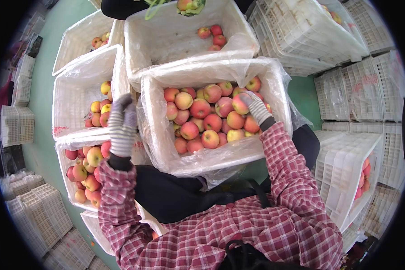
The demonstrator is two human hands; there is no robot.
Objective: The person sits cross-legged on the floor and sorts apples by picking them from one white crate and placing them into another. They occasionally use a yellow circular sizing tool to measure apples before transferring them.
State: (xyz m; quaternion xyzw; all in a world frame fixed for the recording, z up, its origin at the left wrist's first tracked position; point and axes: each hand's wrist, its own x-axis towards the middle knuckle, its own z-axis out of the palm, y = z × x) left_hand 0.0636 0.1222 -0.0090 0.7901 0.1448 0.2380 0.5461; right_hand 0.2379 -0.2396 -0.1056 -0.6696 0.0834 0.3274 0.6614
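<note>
A crate lined with clear plastic [211,167] stands before me, its floor covered with red and yellow apples [200,108]. My right hand [259,108], in a grey striped glove, reaches over its right side. The fingers close on a red-yellow apple [239,104] there; the thumb is hidden. My left hand [122,126], gloved alike and slightly blurred, is raised over the edges of the crates on the left. Its fingers are apart and hold nothing visible. Beneath and beside it are a crate with several apples [96,106] and a fuller crate of apples [91,182].
Beyond my crate is a lined crate [155,40] with several red apples [219,40]. Over its far edge, another person's gloved hand [192,12] holds an apple. Stacked white crates [303,30] stand at the right, more stacks [42,212] at the left. Green floor [42,84] shows between.
</note>
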